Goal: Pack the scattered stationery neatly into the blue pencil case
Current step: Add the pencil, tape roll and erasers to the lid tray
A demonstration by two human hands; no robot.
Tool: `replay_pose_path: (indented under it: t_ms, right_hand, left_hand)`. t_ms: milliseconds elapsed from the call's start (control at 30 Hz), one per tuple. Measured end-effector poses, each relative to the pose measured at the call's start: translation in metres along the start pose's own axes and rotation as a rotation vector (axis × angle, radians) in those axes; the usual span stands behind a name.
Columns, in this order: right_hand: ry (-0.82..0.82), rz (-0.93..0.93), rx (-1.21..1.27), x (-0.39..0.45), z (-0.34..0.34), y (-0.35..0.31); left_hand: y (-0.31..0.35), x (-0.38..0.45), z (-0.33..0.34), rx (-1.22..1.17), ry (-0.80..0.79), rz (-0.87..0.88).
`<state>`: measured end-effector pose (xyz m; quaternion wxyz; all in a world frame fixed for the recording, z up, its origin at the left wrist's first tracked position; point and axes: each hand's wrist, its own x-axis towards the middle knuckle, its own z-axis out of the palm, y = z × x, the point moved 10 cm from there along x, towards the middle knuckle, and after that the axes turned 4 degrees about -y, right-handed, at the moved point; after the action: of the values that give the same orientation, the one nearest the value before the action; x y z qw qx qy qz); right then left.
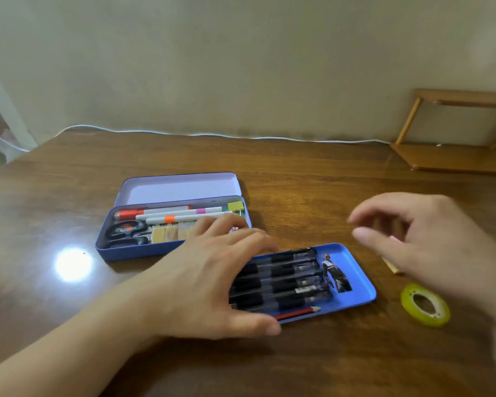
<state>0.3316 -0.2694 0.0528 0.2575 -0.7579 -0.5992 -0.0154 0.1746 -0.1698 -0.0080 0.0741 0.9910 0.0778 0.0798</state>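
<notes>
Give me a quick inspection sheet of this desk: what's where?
Surface: brown wooden table, lamp glare at left.
Job's things: open blue pencil case holding markers, scissors, erasers; blue tray with black pens and a red pencil.
Clutter: yellow tape roll loose on the table.
Grippers: left hand resting on the tray's pens; right hand hovering, blurred, apparently empty.
Cables: white cable along the wall.
Surroundings: wooden shelf at far right.
</notes>
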Motion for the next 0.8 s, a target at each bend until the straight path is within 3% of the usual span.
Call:
replay_pose_path:
  t_ms: [67,167,333,467,600,733,800]
  right_hand:
    - [-0.026,0.227,-0.168,-0.003,-0.011,0.046]
    - [-0.187,0.440,-0.228,-0.010,-0.004,0.089]
    - [-0.576,0.562,-0.234,-0.036,0.027,0.099]
    - [-0.649,0.452,-0.342,-0.046,0.051,0.075]
    - [-0.644,0.325,-0.241,-0.039,0.056,0.059]
    - [-0.314,0.003,-0.115,-0.008,0.038,0.018]
    - [-0.275,-0.098,-0.035,-0.003,0.044,-0.003]
  left_hand:
    - [0.002,0.001,0.006,0.010,-0.038,-0.004]
    - [0.002,0.001,0.011,0.016,-0.075,0.002]
    - [0.000,0.001,0.014,-0.052,-0.111,-0.001]
    - [-0.006,-0.002,0.013,-0.051,-0.142,-0.011]
    - [-0.007,-0.004,0.012,-0.033,-0.166,0.000]
    - [-0.008,-0.006,0.015,-0.026,-0.202,0.014]
    - [-0.008,-0.006,0.016,-0.024,-0.219,0.020]
